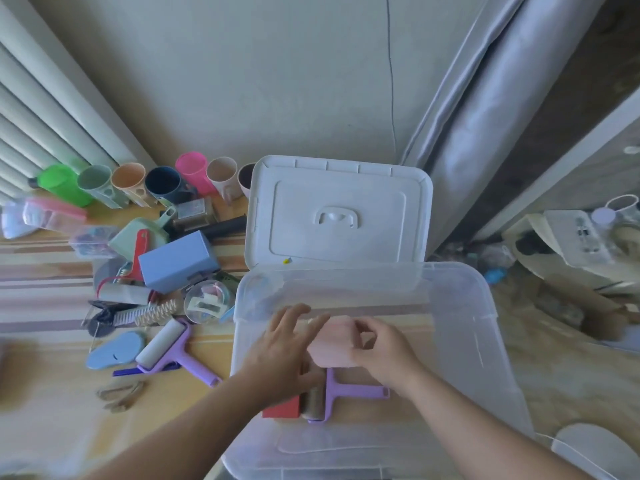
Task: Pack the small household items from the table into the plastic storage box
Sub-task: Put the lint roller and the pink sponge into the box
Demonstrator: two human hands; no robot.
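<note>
The clear plastic storage box (460, 306) stands open at the table's right end, its white lid (337, 209) leaning upright behind it. Both my hands are inside the box. My right hand (381, 348) pinches a pale pink soft item (332, 344) at its right edge. My left hand (280, 344) rests with fingers spread on the item's left side. Below them in the box lie a purple lint roller (341, 393) and a red block (282, 407). More small items lie on the table to the left.
Left of the box lie a blue box (176, 261), a second purple roller (166, 348), a blue oval piece (114, 349), a clear round container (206, 301) and a green dustpan (138, 233). Several cups (162, 183) line the wall. A curtain (485, 133) hangs at the right.
</note>
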